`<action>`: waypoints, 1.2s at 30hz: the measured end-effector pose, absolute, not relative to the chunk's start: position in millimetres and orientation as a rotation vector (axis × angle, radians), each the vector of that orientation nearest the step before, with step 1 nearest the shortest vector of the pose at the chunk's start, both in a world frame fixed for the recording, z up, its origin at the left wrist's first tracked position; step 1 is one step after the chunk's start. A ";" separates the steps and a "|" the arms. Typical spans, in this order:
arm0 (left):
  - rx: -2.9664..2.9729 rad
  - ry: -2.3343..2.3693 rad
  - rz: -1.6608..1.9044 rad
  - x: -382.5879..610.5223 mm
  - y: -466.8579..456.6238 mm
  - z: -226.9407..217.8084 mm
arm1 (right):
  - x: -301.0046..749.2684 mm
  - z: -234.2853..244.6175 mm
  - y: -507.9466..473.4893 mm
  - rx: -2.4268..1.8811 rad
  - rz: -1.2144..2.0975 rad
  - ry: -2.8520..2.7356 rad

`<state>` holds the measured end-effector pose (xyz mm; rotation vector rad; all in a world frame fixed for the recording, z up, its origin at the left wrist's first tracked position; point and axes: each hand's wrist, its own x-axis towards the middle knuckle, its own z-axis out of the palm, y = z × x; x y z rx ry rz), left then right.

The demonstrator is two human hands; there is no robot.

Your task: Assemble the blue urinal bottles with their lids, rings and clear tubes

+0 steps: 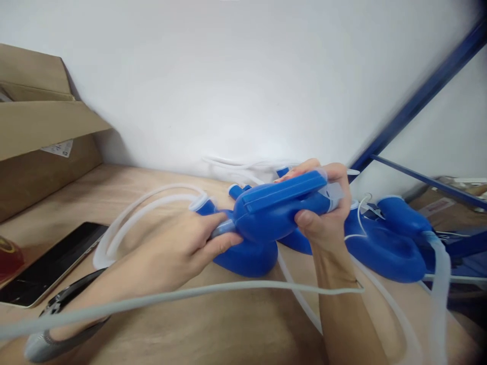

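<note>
A blue plastic bottle (266, 215), shaped like a portable urinal with a flat side handle, is held up tilted above the table. My right hand (327, 208) is wrapped around its right end, with the thumb underneath and the fingers over the top. A translucent tube (223, 228) meets the bottle's left end. My left hand (190, 241) pinches this tube between thumb and forefinger, close against the bottle. Right behind and below it, another blue bottle (249, 258) lies on the table, partly hidden. More blue bottles (384, 248) with white tubes lie to the right.
A wooden table (182, 324) runs up to a white wall. An open cardboard box (49, 132) stands at the left, with a phone (57, 261) near it. White tubing (144, 195) loops behind my left hand. A grey cable (182, 294) crosses in front. Blue metal bars (426, 96) rise at the right.
</note>
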<state>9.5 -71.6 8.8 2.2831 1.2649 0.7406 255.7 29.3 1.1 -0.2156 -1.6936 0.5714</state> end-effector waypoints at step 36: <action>2.484 1.494 0.675 33.3 -55.1 -33.1 | 241.5 17.3 14.9 -0.726 0.626 -1.747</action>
